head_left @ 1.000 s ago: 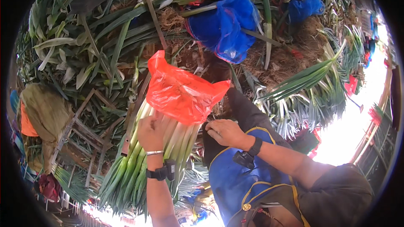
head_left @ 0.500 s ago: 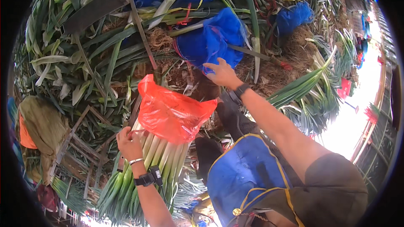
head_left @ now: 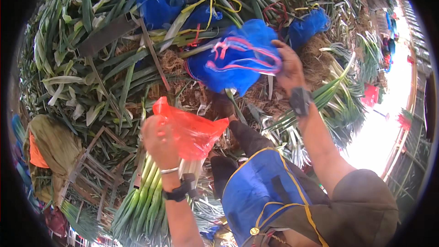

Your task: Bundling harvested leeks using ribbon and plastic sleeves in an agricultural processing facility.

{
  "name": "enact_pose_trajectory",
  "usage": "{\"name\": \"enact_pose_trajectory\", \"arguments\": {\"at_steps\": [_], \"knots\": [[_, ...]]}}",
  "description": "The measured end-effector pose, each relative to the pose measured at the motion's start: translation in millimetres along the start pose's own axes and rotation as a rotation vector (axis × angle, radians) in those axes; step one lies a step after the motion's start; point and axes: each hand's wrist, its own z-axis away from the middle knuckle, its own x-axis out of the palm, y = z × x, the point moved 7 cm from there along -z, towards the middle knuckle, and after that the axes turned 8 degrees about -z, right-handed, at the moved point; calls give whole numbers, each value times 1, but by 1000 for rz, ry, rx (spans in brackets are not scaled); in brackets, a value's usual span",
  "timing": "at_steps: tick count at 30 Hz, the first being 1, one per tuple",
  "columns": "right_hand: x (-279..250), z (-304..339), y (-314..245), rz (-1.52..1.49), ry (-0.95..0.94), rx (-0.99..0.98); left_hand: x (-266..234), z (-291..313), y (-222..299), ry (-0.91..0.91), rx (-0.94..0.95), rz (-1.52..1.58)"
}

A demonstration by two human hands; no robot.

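- Nearest, at 5 o'clock: blue apron (head_left: 256,187) with yellow edging.
- At 7 o'clock: leek bundle (head_left: 148,192), pale stems fanning into long green leaves, on the 6 o'clock side of the left hand (head_left: 160,139).
- At 8 o'clock: red plastic bag (head_left: 196,132), thin, glossy and creased, with pointed corners, draped over the bundle's pale end; at 3 o'clock from the left hand, partly behind it.
- Left hand blurred, fingers curled; impossible to tell whether gripping the red bag.
- Farther, near 12 to 1 o'clock: blue mesh bag (head_left: 233,56), limp and crumpled, with pink-and-white edging; at 9 o'clock from the right hand (head_left: 289,68), bent fingers closed on its edge.
- Farthest, at 10 o'clock: heaped green leaves (head_left: 68,64).
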Motion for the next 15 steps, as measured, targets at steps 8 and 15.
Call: {"name": "enact_pose_trajectory", "arguments": {"at_steps": [8,15], "knots": [[64,89,-160,88,-140,-146,56,-16,163,-266,220,523],[135,142,-99,688,-754,-36,97,10,229,-666,426,776]]}}
